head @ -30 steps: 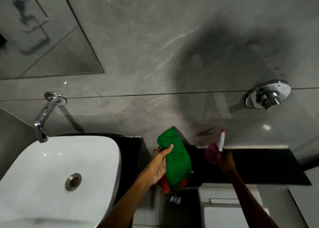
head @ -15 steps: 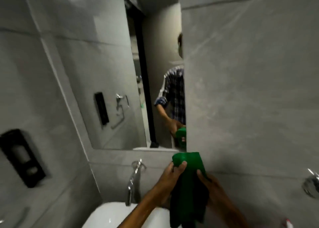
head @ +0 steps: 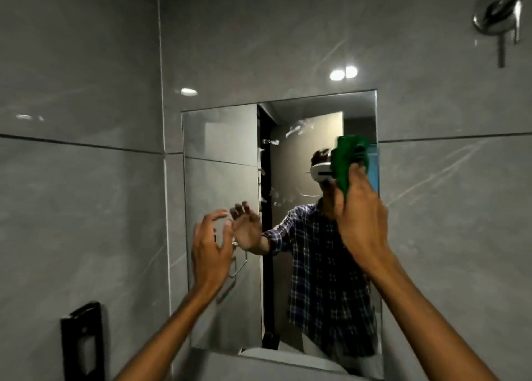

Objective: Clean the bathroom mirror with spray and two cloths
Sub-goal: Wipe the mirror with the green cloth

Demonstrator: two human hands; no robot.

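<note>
Wiping looks like the step in hand: the right hand [head: 361, 222] clutches a folded green cloth [head: 344, 161] against the upper right of the rectangular wall mirror [head: 221, 150]. Left hand [head: 211, 242] hovers spread and empty before its left half. Next, strokes should reach the white smears near its top.

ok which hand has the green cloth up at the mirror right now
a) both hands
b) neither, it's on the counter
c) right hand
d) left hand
c: the right hand grips the green cloth raised at the upper right part of the mirror, while the left hand is open with fingers spread and holds nothing.
</note>
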